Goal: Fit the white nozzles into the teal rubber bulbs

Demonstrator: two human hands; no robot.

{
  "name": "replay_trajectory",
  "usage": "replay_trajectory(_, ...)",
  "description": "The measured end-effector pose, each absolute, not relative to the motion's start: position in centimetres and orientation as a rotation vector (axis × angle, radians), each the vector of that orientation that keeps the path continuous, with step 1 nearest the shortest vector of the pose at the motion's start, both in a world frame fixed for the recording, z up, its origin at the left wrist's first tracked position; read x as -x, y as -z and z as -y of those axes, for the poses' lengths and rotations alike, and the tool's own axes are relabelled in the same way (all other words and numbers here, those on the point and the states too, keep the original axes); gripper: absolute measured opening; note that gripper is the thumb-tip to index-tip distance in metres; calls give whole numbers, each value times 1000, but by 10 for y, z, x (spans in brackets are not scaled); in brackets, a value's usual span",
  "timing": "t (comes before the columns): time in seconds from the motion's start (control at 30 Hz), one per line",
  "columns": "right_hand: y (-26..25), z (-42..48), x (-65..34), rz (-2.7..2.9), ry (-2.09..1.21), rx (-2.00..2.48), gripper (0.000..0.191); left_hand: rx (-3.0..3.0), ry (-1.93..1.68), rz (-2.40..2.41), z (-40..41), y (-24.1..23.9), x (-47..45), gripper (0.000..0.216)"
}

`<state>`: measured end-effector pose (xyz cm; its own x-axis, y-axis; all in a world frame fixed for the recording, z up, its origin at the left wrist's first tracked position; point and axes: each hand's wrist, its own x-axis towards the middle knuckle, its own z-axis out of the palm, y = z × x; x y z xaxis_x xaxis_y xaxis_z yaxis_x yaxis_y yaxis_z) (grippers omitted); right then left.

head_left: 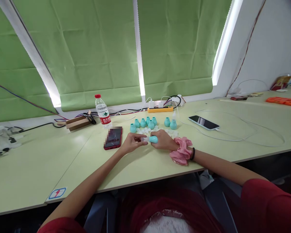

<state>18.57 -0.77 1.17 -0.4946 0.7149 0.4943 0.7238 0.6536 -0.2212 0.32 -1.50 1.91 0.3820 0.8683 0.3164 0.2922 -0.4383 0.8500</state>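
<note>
Pinching the clear tip [145, 139] w/ my L hand [132, 142] and the teal bulb [153, 139] w/ my R hand [163, 139], I've got both lying sideways just above the desk [126, 170], prob. so neck & tip line up. Spare bulbs [143, 122] stand behind, openings up, prob. for easy reach; loose clear pcs [147, 130] lie nearer my hands. Held bulb's smooth, rounded, pale teal; tip's translucent, meeting its neck, tho can't tell over my remote feed how far it's seated.
</note>
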Motion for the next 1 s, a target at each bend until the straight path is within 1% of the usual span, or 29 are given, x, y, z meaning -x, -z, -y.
replay_trajectory(0.07,-12,6,-186,2294,-197,1010,5,-1969,-1056,-991,17,-18,-4,46)
replay_trajectory(0.13,-15,5,-187,2269,-396,937,7,-2028,-1097,-974,20,-19,-6,46)
replay_trajectory(0.23,-22,7,-190,2269,-727,990,9,-2191,-1123,-916,25,-21,-7,42)
replay_trajectory(0.33,-28,9,-192,2295,-1068,1082,15,-2384,-1072,-844,28,-22,-8,34)
replay_trajectory(0.4,-29,8,-192,2300,-1159,1061,18,-2437,-1039,-829,26,-24,-8,32)
replay_trajectory(0.47,-27,6,-189,2270,-1127,989,21,-2396,-1055,-855,23,-29,-4,36)
replay_trajectory(0.6,-23,1,-186,2140,-909,824,25,-2286,-1090,-959,9,-41,13,59)
replay_trajectory(0.63,-21,-1,-187,2109,-870,821,26,-2291,-1100,-1025,6,-42,19,58)
replay_trajectory(0.7,-19,-4,-190,2056,-815,871,28,-2370,-1073,-1247,-2,-41,30,42)
replay_trajectory(0.73,-18,-5,-191,2039,-800,904,29,-2444,-1018,-1382,-5,-39,34,35)
replay_trajectory(0.8,-17,-6,-192,2020,-784,953,27,-2628,-813,-1596,-10,-32,39,27)
replay_trajectory(0.83,-17,-6,-192,2018,-777,965,26,-2715,-703,-1660,-12,-29,39,26)
replay_trajectory(0.9,-17,-4,-192,2019,-729,968,22,-2856,-539,-1708,-13,-22,36,32)
replay_trajectory(1.0,-18,-2,-190,1990,-592,944,17,-2951,-490,-1696,-13,-15,28,36)
